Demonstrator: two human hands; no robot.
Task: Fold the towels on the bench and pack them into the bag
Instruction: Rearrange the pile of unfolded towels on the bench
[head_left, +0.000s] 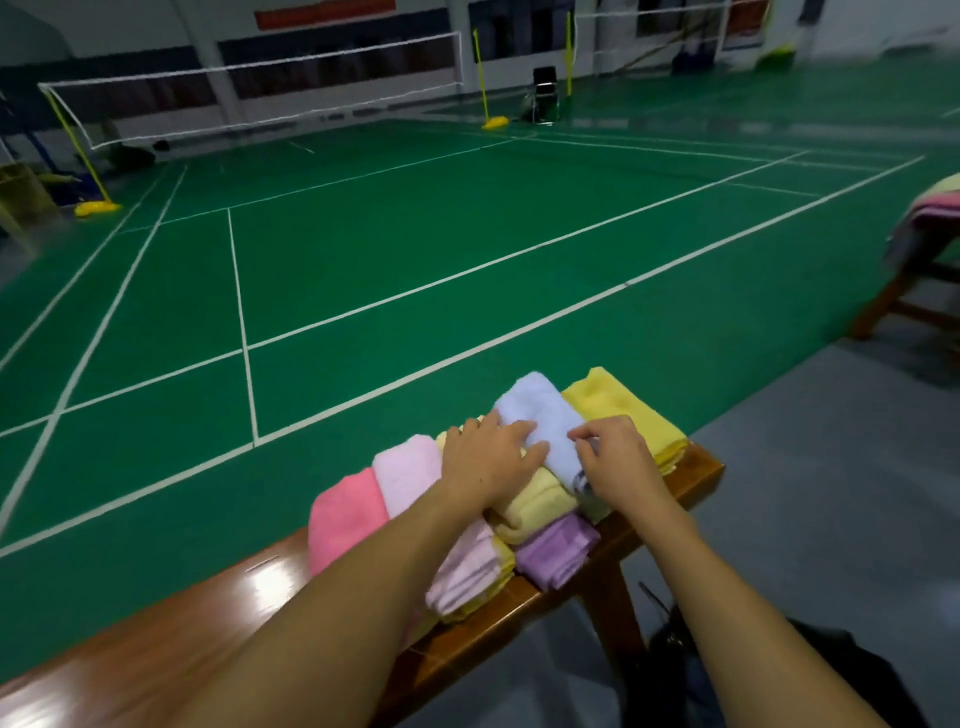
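Note:
Several folded towels lie side by side at the right end of a wooden bench (156, 634). A pale blue towel (540, 415) lies on top of a light yellow towel (535, 506). My left hand (485, 462) rests flat on the blue towel's left edge, fingers straight. My right hand (615, 457) pinches the blue towel's near right edge with curled fingers. A bright pink towel (345, 512), a pale pink towel (408, 467), a purple towel (558, 551) and a yellow towel (623, 410) lie around them. A dark bag (691, 670) sits on the floor under my right forearm.
A green badminton court with white lines spreads beyond the bench. A second wooden bench (904, 291) with more towels (940, 205) stands at the right edge. Nets, yellow posts and a black chair (543, 93) stand far back. Grey floor lies to the right.

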